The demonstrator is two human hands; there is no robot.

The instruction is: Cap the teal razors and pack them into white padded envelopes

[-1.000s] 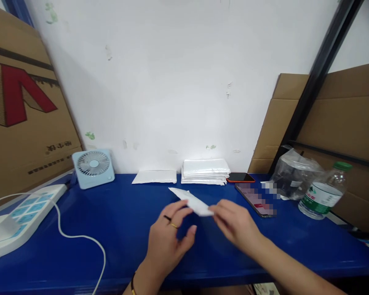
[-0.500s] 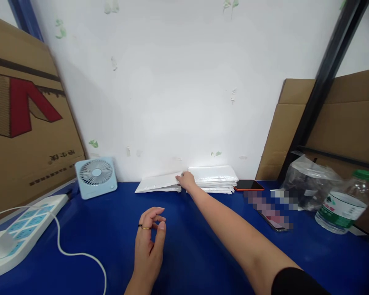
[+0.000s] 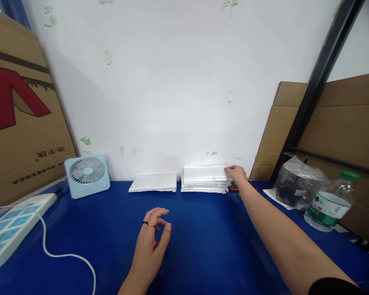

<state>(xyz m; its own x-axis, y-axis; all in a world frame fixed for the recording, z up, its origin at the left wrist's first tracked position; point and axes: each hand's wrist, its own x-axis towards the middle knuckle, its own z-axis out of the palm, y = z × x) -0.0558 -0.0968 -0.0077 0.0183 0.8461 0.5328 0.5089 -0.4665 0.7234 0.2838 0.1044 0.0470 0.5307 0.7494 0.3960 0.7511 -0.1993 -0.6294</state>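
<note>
Reaching right hand (image 3: 238, 173) onto tall packet stack (image 3: 204, 179), pinch unclear, nothing lifted yet; left hand (image 3: 152, 239) loose, empty; thin second pile (image 3: 153, 183) just beside.

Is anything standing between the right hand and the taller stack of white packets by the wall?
Nothing visible does. The right hand sits at the right end of the stack of white packets, fingers on its top corner. An orange-cased phone lies under the wrist, beside the stack, not between.
</note>
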